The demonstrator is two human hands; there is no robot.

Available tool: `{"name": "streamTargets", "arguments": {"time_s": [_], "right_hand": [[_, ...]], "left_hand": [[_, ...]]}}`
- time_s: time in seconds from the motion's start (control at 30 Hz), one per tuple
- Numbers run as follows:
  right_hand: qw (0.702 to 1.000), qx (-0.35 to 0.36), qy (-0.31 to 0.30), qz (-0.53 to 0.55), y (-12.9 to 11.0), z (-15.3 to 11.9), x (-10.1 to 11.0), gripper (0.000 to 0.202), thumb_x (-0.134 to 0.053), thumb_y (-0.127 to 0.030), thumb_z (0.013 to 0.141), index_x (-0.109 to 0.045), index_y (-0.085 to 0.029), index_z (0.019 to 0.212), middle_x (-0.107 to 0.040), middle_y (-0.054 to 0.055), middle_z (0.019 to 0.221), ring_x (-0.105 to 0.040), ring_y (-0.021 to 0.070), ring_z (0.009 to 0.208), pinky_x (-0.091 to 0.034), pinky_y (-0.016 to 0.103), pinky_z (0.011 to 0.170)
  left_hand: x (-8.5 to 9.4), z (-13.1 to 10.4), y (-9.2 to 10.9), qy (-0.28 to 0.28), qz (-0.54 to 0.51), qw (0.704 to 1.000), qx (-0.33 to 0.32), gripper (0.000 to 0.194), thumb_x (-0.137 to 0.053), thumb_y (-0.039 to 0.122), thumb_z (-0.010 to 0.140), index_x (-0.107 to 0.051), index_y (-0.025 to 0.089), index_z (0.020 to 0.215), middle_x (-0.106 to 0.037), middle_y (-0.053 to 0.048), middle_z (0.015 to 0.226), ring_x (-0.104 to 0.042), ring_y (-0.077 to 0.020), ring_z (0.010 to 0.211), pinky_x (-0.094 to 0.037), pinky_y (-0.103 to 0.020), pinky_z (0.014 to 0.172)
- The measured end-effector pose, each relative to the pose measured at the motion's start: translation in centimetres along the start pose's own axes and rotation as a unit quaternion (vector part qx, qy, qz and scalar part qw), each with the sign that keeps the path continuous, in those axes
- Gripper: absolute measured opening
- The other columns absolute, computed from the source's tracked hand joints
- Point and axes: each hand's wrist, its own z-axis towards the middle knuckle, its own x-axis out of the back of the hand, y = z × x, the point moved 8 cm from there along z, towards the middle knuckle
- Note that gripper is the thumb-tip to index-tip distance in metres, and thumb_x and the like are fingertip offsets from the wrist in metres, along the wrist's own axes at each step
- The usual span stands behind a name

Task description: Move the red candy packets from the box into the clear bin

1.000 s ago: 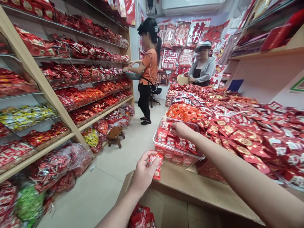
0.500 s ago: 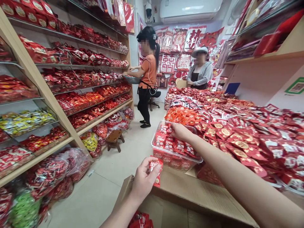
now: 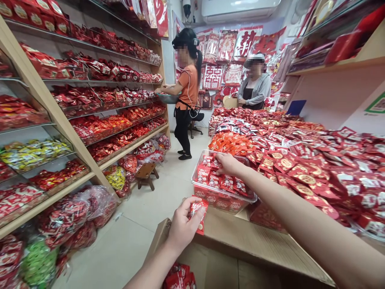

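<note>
My left hand (image 3: 184, 224) is closed on a small red candy packet (image 3: 199, 213) with white lettering, held between thumb and fingers above the flap of an open cardboard box (image 3: 258, 241). My right hand (image 3: 231, 165) reaches over the rim of a clear plastic bin (image 3: 198, 188). Its fingers are bent onto a red packet (image 3: 215, 163) at the far left of the bin; the fingertips are partly hidden. Rows of similar packets (image 3: 214, 181) fill the bin. More red packets (image 3: 180, 277) lie inside the cardboard box below my left forearm.
Heaps of red packets (image 3: 303, 164) cover the display on the right. Shelves (image 3: 120, 163) of packets line the left wall, with filled bags (image 3: 90, 208) below. A low wooden stool (image 3: 146, 171) stands on the floor. Two people (image 3: 188, 90) are farther back, one holding a bowl (image 3: 168, 98).
My right hand stays at the bin, its fingers slightly shifted over the packets. The left hand keeps its packet almost in place. The view has tilted a little.
</note>
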Motion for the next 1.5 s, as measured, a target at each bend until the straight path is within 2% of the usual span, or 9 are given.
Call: {"name": "streamTargets", "arguments": {"time_s": [0.17, 0.4, 0.67, 1.03, 1.17, 1.33, 1.5], "right_hand": [[1.000, 0.003, 0.000, -0.002, -0.2, -0.2, 0.0, 0.062, -0.072, -0.035, 0.055, -0.046, -0.015, 0.108, -0.051, 0.013, 0.110, -0.046, 0.0258, 0.102, -0.035, 0.032, 0.084], [1.000, -0.005, 0.000, -0.001, 0.1, -0.3, 0.2, 0.047, -0.070, -0.031, 0.060, -0.048, -0.014, 0.097, -0.056, 0.010, 0.098, -0.051, 0.0232, 0.094, -0.038, 0.029, 0.077], [1.000, -0.005, 0.002, -0.005, 0.5, -0.4, 0.1, 0.062, -0.071, -0.041, 0.054, -0.046, -0.015, 0.103, -0.052, 0.013, 0.107, -0.048, 0.0260, 0.099, -0.037, 0.032, 0.079], [1.000, 0.004, 0.002, -0.026, 0.1, -0.5, -0.4, 0.065, -0.070, -0.036, 0.057, -0.042, -0.015, 0.112, -0.046, 0.015, 0.115, -0.041, 0.0266, 0.106, -0.034, 0.034, 0.085], [0.999, -0.001, -0.001, -0.034, 0.1, -0.5, -0.1, 0.056, -0.067, -0.036, 0.060, -0.046, -0.014, 0.108, -0.049, 0.014, 0.111, -0.042, 0.0258, 0.105, -0.034, 0.033, 0.085], [0.999, -0.023, -0.021, -0.041, 0.5, -0.3, -0.4, 0.038, -0.052, -0.039, 0.075, -0.051, -0.013, 0.102, -0.052, 0.016, 0.109, -0.044, 0.0257, 0.104, -0.035, 0.035, 0.084], [0.998, -0.037, -0.039, -0.043, 0.5, -0.2, -0.9, 0.035, -0.047, -0.038, 0.078, -0.051, -0.013, 0.102, -0.054, 0.015, 0.108, -0.046, 0.0262, 0.104, -0.037, 0.036, 0.083]], "left_hand": [[-0.2, 0.0, -0.2, -0.011, 0.000, 1.000, 0.010, 0.022, -0.050, 0.031, 0.078, -0.053, 0.018, 0.095, -0.056, -0.002, 0.081, -0.052, -0.0124, 0.070, -0.041, -0.021, 0.064], [-0.2, -0.1, 0.1, -0.006, 0.012, 1.000, -0.015, 0.022, -0.050, 0.031, 0.077, -0.055, 0.017, 0.094, -0.058, -0.002, 0.082, -0.053, -0.0140, 0.073, -0.042, -0.023, 0.068], [-0.4, -0.1, 0.4, -0.019, 0.020, 1.000, -0.016, 0.021, -0.050, 0.032, 0.077, -0.055, 0.018, 0.091, -0.059, -0.002, 0.079, -0.054, -0.0145, 0.072, -0.042, -0.023, 0.067], [-0.4, -0.2, 0.3, -0.016, 0.027, 0.999, -0.020, 0.022, -0.050, 0.032, 0.076, -0.056, 0.018, 0.092, -0.060, -0.003, 0.082, -0.055, -0.0156, 0.075, -0.043, -0.024, 0.069], [-0.3, -0.1, 0.5, -0.008, 0.025, 0.999, -0.024, 0.021, -0.051, 0.031, 0.076, -0.056, 0.017, 0.091, -0.061, -0.002, 0.080, -0.056, -0.0158, 0.075, -0.043, -0.025, 0.069], [-0.5, -0.2, 0.1, -0.019, 0.004, 1.000, 0.001, 0.022, -0.051, 0.033, 0.076, -0.056, 0.017, 0.090, -0.060, -0.002, 0.078, -0.056, -0.0153, 0.072, -0.044, -0.023, 0.063], [-0.6, -0.2, 0.1, -0.022, 0.018, 0.999, -0.016, 0.021, -0.049, 0.031, 0.076, -0.056, 0.017, 0.090, -0.059, -0.002, 0.075, -0.053, -0.0121, 0.062, -0.044, -0.021, 0.056]]}}
